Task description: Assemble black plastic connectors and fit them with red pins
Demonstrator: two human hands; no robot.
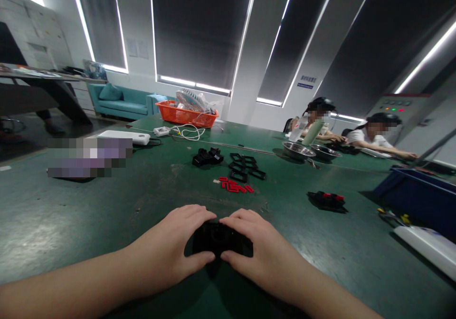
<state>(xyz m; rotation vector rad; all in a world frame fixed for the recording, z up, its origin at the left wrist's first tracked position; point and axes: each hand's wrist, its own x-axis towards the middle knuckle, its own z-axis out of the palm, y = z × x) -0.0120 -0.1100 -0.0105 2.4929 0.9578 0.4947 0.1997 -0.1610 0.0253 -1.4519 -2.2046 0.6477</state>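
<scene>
Two bare hands at the near middle of the green table (149,190): left hand (178,238) and right hand (263,245) clamped on one black part (217,238), fingertips along its far edge, thumbs at its near edge. Part is wide and very dark, with a faint rounded form at its middle and tiny pale specks on the right; finer detail lost in shadow. Just farther off, loose red pieces (237,186), then black frames (238,175); black clustered parts (207,157) left of these. Right, a black assembly (327,201) with red inserts.
</scene>
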